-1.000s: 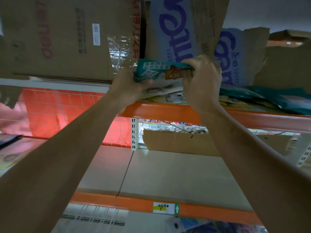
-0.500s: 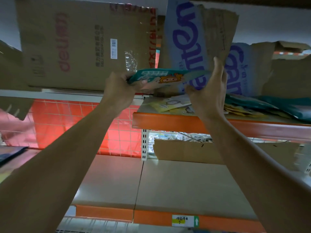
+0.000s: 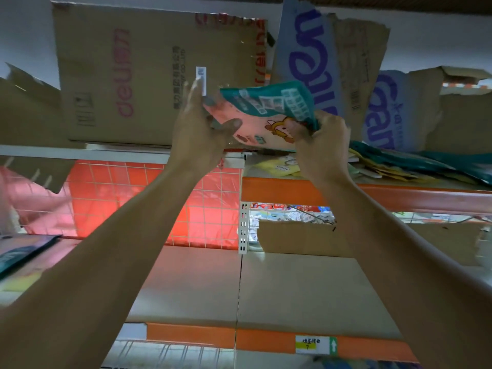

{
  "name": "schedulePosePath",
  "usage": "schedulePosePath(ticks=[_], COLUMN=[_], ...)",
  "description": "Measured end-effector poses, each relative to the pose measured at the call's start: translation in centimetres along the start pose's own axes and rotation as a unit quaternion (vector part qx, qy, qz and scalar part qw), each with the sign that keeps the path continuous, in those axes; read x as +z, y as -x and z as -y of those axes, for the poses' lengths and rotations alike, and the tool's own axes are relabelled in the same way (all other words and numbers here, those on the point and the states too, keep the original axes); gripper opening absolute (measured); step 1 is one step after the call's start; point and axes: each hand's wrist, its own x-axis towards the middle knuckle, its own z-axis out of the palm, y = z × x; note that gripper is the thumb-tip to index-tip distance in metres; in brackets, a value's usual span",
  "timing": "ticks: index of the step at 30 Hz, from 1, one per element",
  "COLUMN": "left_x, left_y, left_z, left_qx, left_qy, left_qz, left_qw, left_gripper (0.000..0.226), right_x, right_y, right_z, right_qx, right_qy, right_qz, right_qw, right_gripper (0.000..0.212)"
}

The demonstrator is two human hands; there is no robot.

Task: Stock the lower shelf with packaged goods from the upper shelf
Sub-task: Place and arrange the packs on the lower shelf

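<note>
Head camera view, looking up at store shelving. Two bare forearms reached upward, and two hands held one flat packet between them, raised in front of the upper shelf and clear of it. The packet was teal at the top and pink below, with a cartoon figure printed on it, and it tilted down toward the right. The left hand gripped the packet's left edge, thumb pressed on the pink face and the other fingers extended up behind it. The right hand pinched the packet's lower right corner, fingers curled tightly over the teal edge.

On the upper shelf, behind the hands, stood one large brown cardboard box with pink lettering at the left. To its right were two torn cardboard boxes printed in blue and purple. A loose pile of flat packets, yellow and teal, lay on the orange-edged shelf at the right; their count could not be told.

The lower shelf was a pale surface with an orange front edge carrying one price label. One low piece of cardboard stood at its back
</note>
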Motion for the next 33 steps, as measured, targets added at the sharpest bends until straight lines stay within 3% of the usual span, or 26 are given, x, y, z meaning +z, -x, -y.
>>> schedulePosePath(ticks=[4,6,8,10,14,16,22,28,33], left_x=[-1.9,-2.1,-1.8,-1.5,-1.3,-1.1,-1.2,-2.6,-4.8], left_y=[0.1,0.8,1.6,2.6,3.3,3.6,4.7,6.2,7.7], left_z=[1.5,1.4,1.4,1.2,1.0,0.7,0.1,0.3,0.4], left_qx=[-0.102,-0.156,-0.201,-0.247,-0.307,-0.316,-0.302,-0.297,-0.289], left_qy=[0.031,0.018,0.048,0.108,0.226,0.261,0.359,0.312,0.249], left_qz=[-0.038,-0.048,-0.023,0.005,0.039,0.041,0.012,-0.014,-0.065], left_qw=[0.994,0.986,0.978,0.963,0.924,0.911,0.883,0.903,0.922], left_gripper=[0.119,0.09,0.029,0.033,0.019,0.031,0.024,0.035,0.015], right_x=[0.2,0.3,0.4,0.4,0.2,0.0,-0.3,-2.1,-2.5], right_y=[0.8,1.2,1.5,1.9,2.8,3.4,5.3,6.0,7.1], right_z=[1.2,1.7,2.2,2.7,3.4,3.6,3.5,2.8,2.2], right_qx=[0.054,0.093,0.144,0.183,0.238,0.247,0.285,0.345,0.347], right_qy=[-0.097,-0.16,-0.211,-0.255,-0.315,-0.328,-0.365,-0.414,-0.386], right_qz=[-0.008,-0.022,-0.03,-0.037,-0.026,-0.014,0.062,0.081,0.129], right_qw=[0.994,0.982,0.966,0.949,0.918,0.912,0.884,0.838,0.845], right_gripper=[0.008,0.01,0.01,0.014,0.018,0.018,0.01,0.013,0.013])
